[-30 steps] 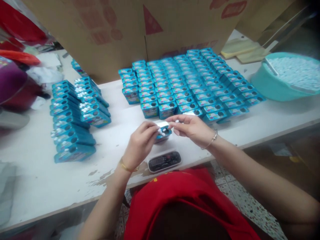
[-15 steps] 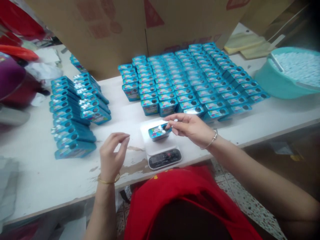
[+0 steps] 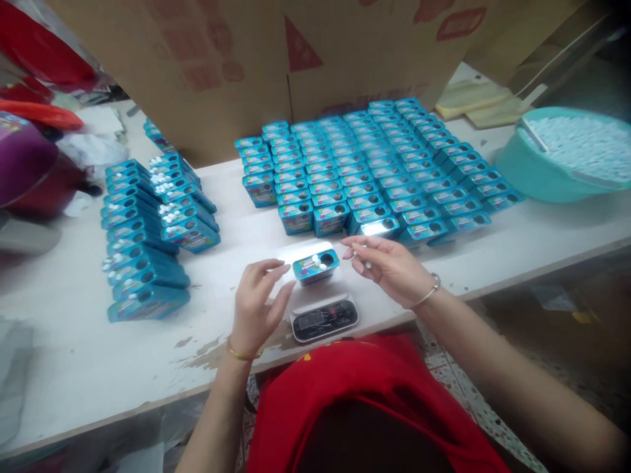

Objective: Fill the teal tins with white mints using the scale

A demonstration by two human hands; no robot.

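A blue box (image 3: 317,268) with a dark round opening sits on the white scale (image 3: 325,320), a few white pellets lying on its top. Just left of the box is my left hand (image 3: 259,303), fingers and thumb apart with nothing between them. To the right, my right hand (image 3: 389,266) is closed around white pellets, clear of the box. The scale's black panel faces me; its reading is too blurred to tell.
Many blue boxes (image 3: 296,217) stand in rows behind the scale. More boxes (image 3: 148,302), several with pellets on top, stand at the left. A turquoise tub (image 3: 535,164) of white pellets is at the right. A large cardboard box (image 3: 246,72) stands behind.
My left hand has moved right, up to the box, and its fingers have spread. My right hand has drawn back to the right from the box's opening.
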